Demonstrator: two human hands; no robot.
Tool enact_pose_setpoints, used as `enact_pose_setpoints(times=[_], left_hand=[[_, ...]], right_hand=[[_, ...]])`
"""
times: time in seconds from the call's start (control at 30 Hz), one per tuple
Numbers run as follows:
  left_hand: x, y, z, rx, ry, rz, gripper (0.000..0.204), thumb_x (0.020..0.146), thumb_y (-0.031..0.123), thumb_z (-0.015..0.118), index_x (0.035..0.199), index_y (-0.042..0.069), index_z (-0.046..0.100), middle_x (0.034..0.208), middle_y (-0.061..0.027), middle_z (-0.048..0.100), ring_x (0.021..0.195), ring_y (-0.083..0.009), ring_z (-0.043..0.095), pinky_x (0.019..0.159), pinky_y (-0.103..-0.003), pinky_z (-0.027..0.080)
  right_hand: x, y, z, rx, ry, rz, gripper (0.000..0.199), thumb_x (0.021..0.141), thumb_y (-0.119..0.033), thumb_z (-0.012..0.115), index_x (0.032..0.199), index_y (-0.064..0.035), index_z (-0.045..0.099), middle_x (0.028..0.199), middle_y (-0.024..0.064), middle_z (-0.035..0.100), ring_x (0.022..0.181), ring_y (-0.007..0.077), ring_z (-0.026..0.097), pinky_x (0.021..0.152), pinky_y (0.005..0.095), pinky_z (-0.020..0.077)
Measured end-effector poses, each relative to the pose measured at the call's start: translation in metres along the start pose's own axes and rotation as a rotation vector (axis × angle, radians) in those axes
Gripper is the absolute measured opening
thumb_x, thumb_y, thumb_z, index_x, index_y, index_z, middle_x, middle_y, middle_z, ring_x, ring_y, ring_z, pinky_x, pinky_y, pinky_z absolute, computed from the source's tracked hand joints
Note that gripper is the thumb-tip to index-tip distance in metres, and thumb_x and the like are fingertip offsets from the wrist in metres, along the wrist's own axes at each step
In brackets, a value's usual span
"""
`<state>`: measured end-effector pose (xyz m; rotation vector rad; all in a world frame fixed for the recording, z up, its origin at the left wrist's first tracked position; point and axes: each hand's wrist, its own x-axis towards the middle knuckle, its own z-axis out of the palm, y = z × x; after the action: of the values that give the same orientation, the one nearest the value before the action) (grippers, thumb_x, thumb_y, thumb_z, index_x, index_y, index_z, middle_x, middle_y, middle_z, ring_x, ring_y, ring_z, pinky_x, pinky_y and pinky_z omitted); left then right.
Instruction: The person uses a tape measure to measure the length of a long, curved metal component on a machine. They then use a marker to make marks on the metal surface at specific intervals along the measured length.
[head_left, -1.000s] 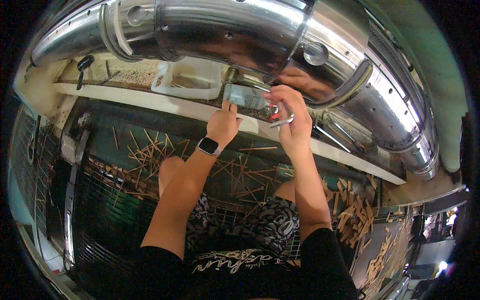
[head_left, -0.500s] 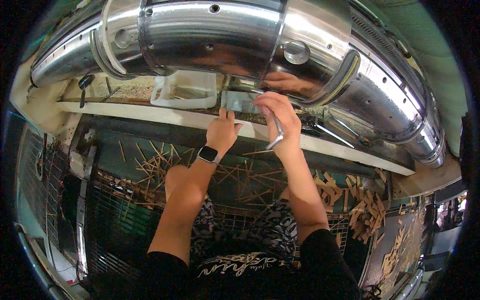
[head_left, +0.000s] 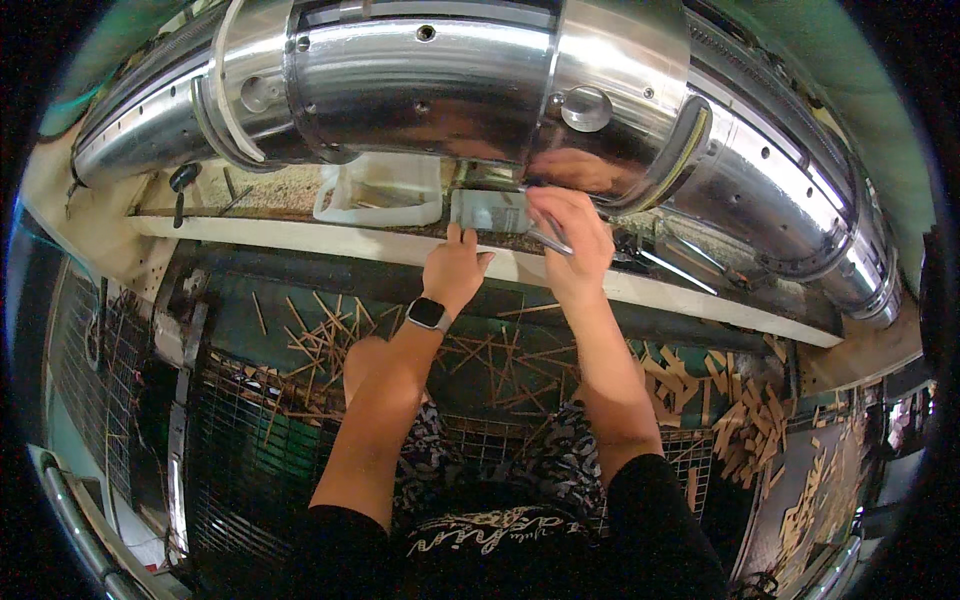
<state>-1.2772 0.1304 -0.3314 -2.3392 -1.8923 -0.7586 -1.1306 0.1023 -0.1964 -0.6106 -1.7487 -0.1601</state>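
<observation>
My right hand (head_left: 580,240) is closed around a silver metal hex key (head_left: 551,238), just below the big polished metal cylinder (head_left: 430,75). The hex key's far end is hidden by my fingers and the cylinder's shadow. My left hand (head_left: 455,268) rests on the pale ledge (head_left: 330,242), thumb out to the side and fingers stretched forward. Its fingertips meet the front edge of a flat, pale box (head_left: 490,209) with a printed label. Left of that box, a white translucent tub (head_left: 380,213) holds thin sticks.
Loose tools, including a silver rod (head_left: 680,270), lie right of my right hand. A black-handled tool (head_left: 181,190) leans at the ledge's left. Below the ledge, thin wooden strips (head_left: 500,360) and a heap of short wooden pieces (head_left: 750,420) lie scattered. A metal grid (head_left: 100,350) stands at left.
The hex key has swung in my right hand, its lower end rising from pointing down-left to lying closer under the fingers. My left hand stays at the box. The whole view has shifted slightly.
</observation>
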Motion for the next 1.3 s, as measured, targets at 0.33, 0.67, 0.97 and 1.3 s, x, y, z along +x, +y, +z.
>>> enact_pose_setpoints(times=[0.33,0.67,0.97,1.3], left_hand=[[-0.001,0.004,0.003,-0.02,0.021,0.006,0.041,0.082,0.033,0.059,0.104,0.0,0.048,0.105,-0.0189,0.047,0.071,-0.0309,0.061,0.059,-0.038,0.052],[0.0,-0.002,0.004,-0.03,0.068,0.037,0.041,0.084,0.036,0.056,0.101,0.0,0.047,0.104,-0.0208,0.049,0.071,-0.0334,0.061,0.057,-0.04,0.052],[0.0,-0.002,0.003,-0.096,0.056,0.039,0.037,0.081,0.031,0.06,0.096,0.0,0.047,0.098,-0.0198,0.05,0.068,-0.0337,0.061,0.058,-0.04,0.052],[0.003,0.005,-0.007,-0.085,0.013,-0.02,0.033,0.08,0.029,0.062,0.092,0.001,0.05,0.099,-0.0184,0.049,0.067,-0.0307,0.061,0.058,-0.038,0.052]], right_hand=[[-0.045,0.006,-0.044,0.136,-0.357,0.624,0.019,0.093,-0.018,0.046,0.093,0.0001,0.052,0.077,0.012,0.058,0.07,0.0207,0.056,0.067,0.0312,0.0445],[-0.028,0.015,-0.047,-0.157,-0.385,0.425,0.011,0.087,-0.013,0.053,0.088,-0.0023,0.055,0.075,0.0158,0.057,0.067,0.0343,0.056,0.059,0.0367,0.0451],[-0.014,0.011,-0.053,-0.423,-0.382,0.239,0.011,0.084,-0.018,0.057,0.083,-0.0078,0.054,0.074,0.0131,0.056,0.061,0.0344,0.056,0.051,0.0404,0.0437],[-0.02,0.001,-0.046,-0.4,-0.474,0.343,0.009,0.085,-0.011,0.055,0.087,-0.0024,0.055,0.077,0.0191,0.056,0.069,0.039,0.055,0.057,0.0402,0.0433]])
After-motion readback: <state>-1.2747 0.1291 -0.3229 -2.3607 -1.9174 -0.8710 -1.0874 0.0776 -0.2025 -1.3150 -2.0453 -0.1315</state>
